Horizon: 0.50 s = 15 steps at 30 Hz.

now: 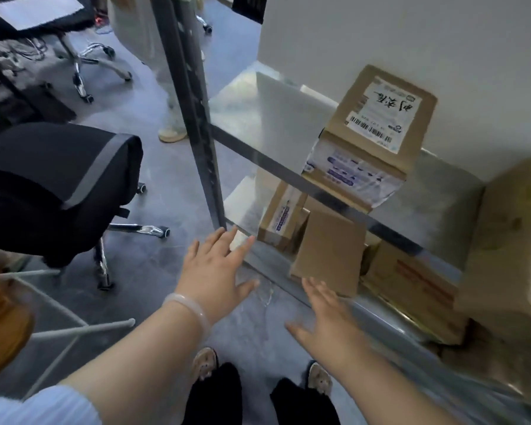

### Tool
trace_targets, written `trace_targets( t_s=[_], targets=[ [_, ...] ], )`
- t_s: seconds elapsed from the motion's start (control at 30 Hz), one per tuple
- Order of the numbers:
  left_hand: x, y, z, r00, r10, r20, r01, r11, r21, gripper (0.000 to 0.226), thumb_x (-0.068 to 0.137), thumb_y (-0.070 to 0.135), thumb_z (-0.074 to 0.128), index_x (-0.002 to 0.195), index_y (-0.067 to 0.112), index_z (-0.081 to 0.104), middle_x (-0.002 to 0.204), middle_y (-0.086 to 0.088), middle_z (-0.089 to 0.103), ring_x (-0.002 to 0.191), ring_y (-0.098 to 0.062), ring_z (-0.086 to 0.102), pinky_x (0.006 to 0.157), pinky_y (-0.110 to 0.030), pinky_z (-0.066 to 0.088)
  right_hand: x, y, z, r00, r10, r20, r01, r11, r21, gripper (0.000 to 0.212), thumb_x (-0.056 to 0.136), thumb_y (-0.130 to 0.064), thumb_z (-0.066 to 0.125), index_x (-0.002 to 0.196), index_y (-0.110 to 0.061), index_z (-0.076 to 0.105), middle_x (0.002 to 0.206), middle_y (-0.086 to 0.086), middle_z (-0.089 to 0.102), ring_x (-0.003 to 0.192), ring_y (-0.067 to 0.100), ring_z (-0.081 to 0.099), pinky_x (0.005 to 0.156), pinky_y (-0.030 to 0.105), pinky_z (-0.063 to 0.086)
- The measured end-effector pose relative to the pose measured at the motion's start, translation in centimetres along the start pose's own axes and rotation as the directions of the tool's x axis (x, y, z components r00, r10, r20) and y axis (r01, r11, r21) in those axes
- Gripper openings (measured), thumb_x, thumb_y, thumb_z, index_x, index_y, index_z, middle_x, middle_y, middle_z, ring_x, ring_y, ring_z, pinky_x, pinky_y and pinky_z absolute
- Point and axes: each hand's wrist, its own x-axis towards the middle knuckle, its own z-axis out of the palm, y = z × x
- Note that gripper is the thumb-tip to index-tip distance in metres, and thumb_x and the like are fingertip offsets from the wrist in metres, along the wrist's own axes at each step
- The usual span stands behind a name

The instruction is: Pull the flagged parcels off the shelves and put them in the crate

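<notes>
The plain brown box (330,250) is sitting on the lower shelf (242,197). It is tipping to one side, and its near corner is poking out past the front edge. I am not seeing a flag on it, so I cannot tell if it is a flagged one. I think it is the one I am going for. I am not seeing the crate either.

My right grip (328,314) is wide open with straight fingers and is holding nothing. Its fingertips are just beside the box's low corner, and I cannot tell if they are touching it. My left grip (215,271) is open and empty too. Its fingers are spreading out near the shelf's front corner, left of the box.

To do this well, I think I should be putting one grip on each side of the box and squeezing flat, because the card looks smooth and could slip. I should be lifting it straight out and not bumping the small box with blue print (281,216) beside it.

The boxes are brown card with sharp corners. The shelves are shiny grey metal that looks hard and slippery. On the upper shelf (273,111), a box with a white label (377,124) is sitting on a taped box (353,176). A box with red print (411,280) is lying to the right on the lower shelf. A black chair (52,185) is standing on the grey floor (154,262) to my left.
</notes>
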Motion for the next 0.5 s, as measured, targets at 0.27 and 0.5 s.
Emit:
trace_targets(
  t_s=[0.27, 0.5],
  targets=[
    [8.9, -4.6, 5.3, 0.991, 0.107, 0.084, -0.105, 0.994, -0.023, 0.075, 0.093, 0.060, 0.044, 0.154, 0.040, 0.006, 0.165, 0.004, 0.005, 0.151, -0.019, 0.006, 0.121, -0.037, 0.007, 7.3, -0.3, 2.7, 0.996, 0.086, -0.023, -0.082, 0.989, 0.121, 0.077, 0.092, -0.052, 0.053, 0.153, -0.038, 0.008, 0.160, -0.017, 0.008, 0.147, 0.004, 0.007, 0.117, 0.025, 0.014],
    [16.3, -5.9, 11.5, 0.986, 0.103, 0.133, -0.080, 0.982, -0.169, 0.074, 0.095, 0.052, 0.049, 0.156, 0.034, 0.010, 0.164, 0.004, 0.009, 0.150, -0.019, 0.011, 0.121, -0.034, 0.015, 17.0, 0.0, 1.3, 0.960, 0.256, -0.115, -0.158, 0.831, 0.533, 0.063, 0.097, -0.037, 0.053, 0.151, -0.039, 0.021, 0.152, -0.014, 0.034, 0.139, 0.010, 0.033, 0.096, 0.021, 0.026]
  ],
)
